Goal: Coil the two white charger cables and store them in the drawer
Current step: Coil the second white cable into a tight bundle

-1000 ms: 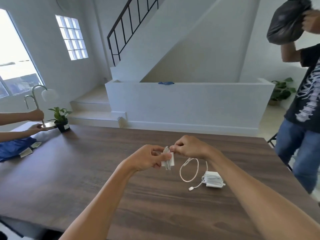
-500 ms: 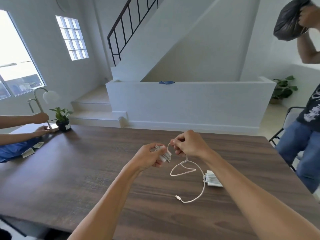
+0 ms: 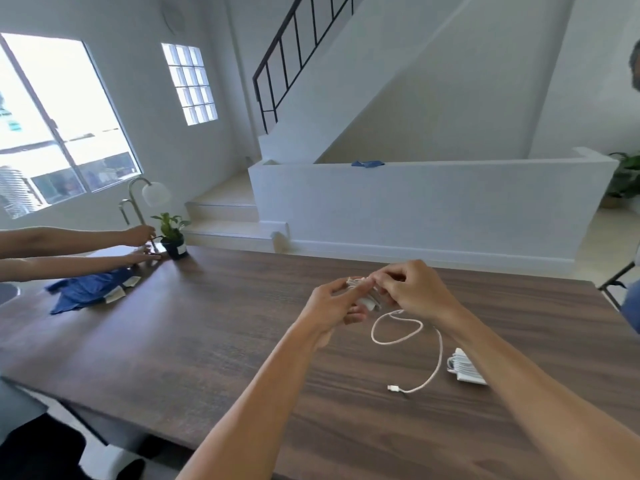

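My left hand [image 3: 334, 303]: grips the charger [image 3: 367, 299], mostly hidden by fingers.
My right hand [image 3: 414, 289]: pinches its cable [image 3: 440, 355].
Second charger [image 3: 464, 367]: half-hidden behind my forearm.

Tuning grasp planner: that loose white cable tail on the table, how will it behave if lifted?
The loose cable tail is probably floppy: it lies in a slack loop and curve on the table. Likely light and thin. Its free connector would probably dangle and swing.

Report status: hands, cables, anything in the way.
Left hand holds charger bundle; right hand pinches its cable. Loose tail on table. Second charger coiled beside it. No drawer visible.
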